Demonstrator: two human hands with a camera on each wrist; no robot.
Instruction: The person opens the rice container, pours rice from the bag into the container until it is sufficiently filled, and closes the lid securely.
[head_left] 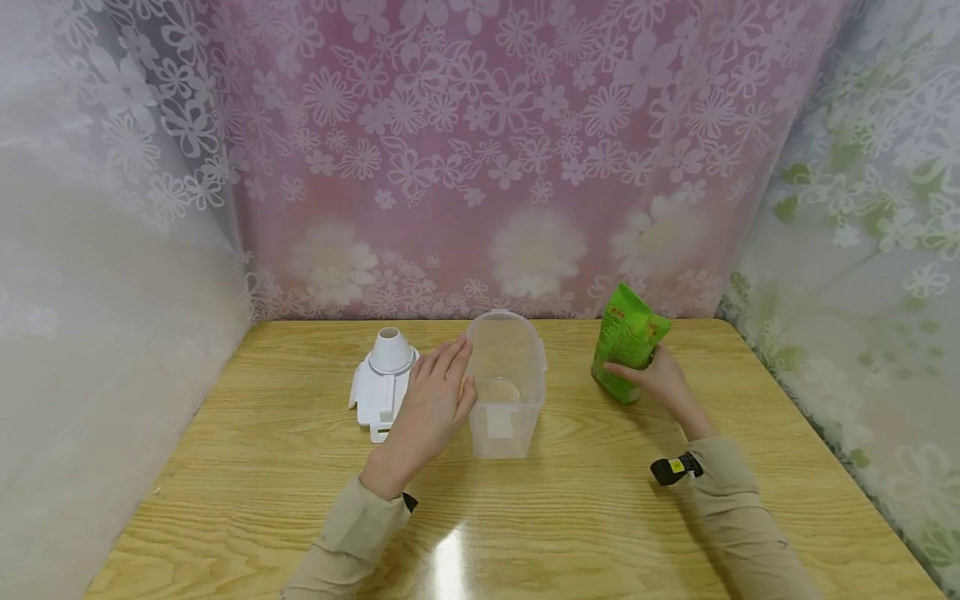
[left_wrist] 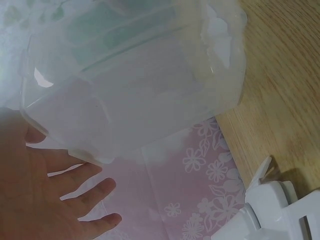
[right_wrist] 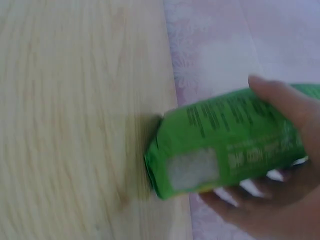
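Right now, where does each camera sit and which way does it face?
Head: on the person's head, facing forward and down at the table; left hand, right hand and sleeves show.
Left wrist: on that wrist, facing the clear container; the left hand shows.
Right wrist: on that wrist, facing the green bag; the right hand shows, holding it.
Head and left wrist share the container and white spouted piece.

One table (head_left: 585, 525), yellowish wood-grain top, bearing a bright white patch of reflected light (head_left: 449, 560) towards the near side. One pink hanging (head_left: 480, 125) along the far edge, patterned with white outline flowers, larger blurred pale blooms low down. Two side hangings: the left one (head_left: 112, 275) greyish white, flowered near the back corner; the right one (head_left: 847, 275) pale, with green leaves and white blossoms.
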